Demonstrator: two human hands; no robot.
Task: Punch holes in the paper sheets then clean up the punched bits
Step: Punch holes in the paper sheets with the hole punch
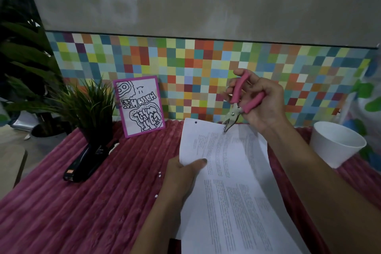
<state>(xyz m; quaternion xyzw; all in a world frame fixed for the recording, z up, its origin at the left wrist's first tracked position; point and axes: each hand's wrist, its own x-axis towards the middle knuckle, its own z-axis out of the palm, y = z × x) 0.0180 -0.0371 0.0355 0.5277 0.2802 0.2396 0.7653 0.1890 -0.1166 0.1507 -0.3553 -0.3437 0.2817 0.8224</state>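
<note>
A printed white paper sheet [231, 181] lies lifted over the pink ribbed cloth [82, 202], with one punched hole [195, 122] near its far left corner. My left hand [181, 175] pinches the sheet's left edge, thumb on top. My right hand [261, 101] grips a pink-handled hole punch [239, 105]; its metal jaws sit at the sheet's far edge. A few white punched bits [159, 174] lie on the cloth left of my left hand.
A black stapler [86, 163] lies at the left beside a potted plant [90, 109]. A pink-framed drawing [140, 105] leans on the coloured tile wall. A white cup [336, 142] stands at the right.
</note>
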